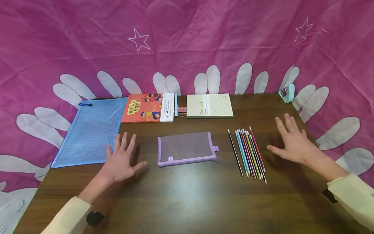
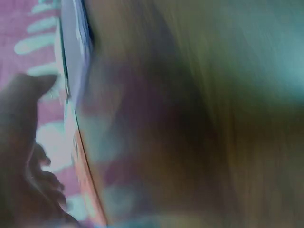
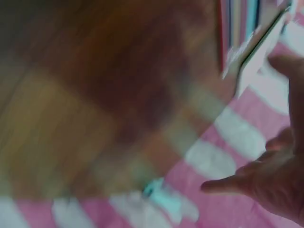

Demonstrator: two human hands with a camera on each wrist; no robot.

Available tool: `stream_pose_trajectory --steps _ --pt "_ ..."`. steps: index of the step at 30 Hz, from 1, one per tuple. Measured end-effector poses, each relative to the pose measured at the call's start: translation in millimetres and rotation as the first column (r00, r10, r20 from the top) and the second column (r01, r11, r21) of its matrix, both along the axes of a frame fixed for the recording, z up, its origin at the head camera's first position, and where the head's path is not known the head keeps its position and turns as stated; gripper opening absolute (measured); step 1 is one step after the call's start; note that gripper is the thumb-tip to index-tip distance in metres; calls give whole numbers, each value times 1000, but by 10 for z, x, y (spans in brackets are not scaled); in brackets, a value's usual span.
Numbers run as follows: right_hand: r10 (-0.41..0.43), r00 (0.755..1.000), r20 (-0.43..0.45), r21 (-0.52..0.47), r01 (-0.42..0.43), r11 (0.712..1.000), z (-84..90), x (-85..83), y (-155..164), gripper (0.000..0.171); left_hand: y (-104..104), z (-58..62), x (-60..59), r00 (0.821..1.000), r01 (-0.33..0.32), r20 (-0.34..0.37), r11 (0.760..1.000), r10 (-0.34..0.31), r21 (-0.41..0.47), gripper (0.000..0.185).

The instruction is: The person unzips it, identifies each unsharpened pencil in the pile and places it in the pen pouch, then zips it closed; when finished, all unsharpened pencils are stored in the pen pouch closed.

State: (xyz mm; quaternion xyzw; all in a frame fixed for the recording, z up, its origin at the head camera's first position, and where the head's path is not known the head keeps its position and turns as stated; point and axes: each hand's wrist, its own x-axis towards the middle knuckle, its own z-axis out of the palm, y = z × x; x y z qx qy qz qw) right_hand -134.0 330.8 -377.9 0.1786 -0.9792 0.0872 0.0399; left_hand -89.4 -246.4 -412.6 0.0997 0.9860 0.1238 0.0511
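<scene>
The left hand (image 1: 121,161) and right hand (image 1: 292,141) hover over the counter (image 1: 187,201), each grip open with fingers spread, holding nothing. Between them lies the purple mesh pouch (image 1: 186,148), long axis left to right, zipper pull toward the pencils (image 1: 248,152), whose tips point toward the person.

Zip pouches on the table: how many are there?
2. The blue pouch lies at the table's left side, by the left hand. The purple pouch lies in the middle, between both hands.
</scene>
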Motion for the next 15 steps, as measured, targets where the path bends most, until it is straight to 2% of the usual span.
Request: stream_pose_trajectory --steps 3,4,5,7,9,12,15 --pt "105 985 -134 -99 -119 988 -33 -10 -265 77 210 -26 5 1000 9 -14 997 -8 79 96" --pt "135 978 -161 -132 -157 979 -50 -20 -375 65 279 -28 1 1000 8 -18 994 -6 109 91" --pt "153 977 -151 -173 -178 969 -63 -28 -496 57 345 -32 -8 1000 2 -17 990 1 140 87" --pt "191 976 -101 -252 -211 944 -117 -63 -744 44 461 -38 -42 1000 -16 0 981 16 194 82" --pt "228 974 -11 -320 -219 922 -186 -103 -982 41 558 -42 -87 999 -35 41 974 26 223 85" --pt "283 951 124 -400 -213 891 -308 -179 -1273 45 663 -49 -142 991 -70 127 963 38 259 94" --pt "311 927 208 -443 -194 875 -412 -247 -1463 52 737 -52 -180 978 -114 202 948 54 299 96"
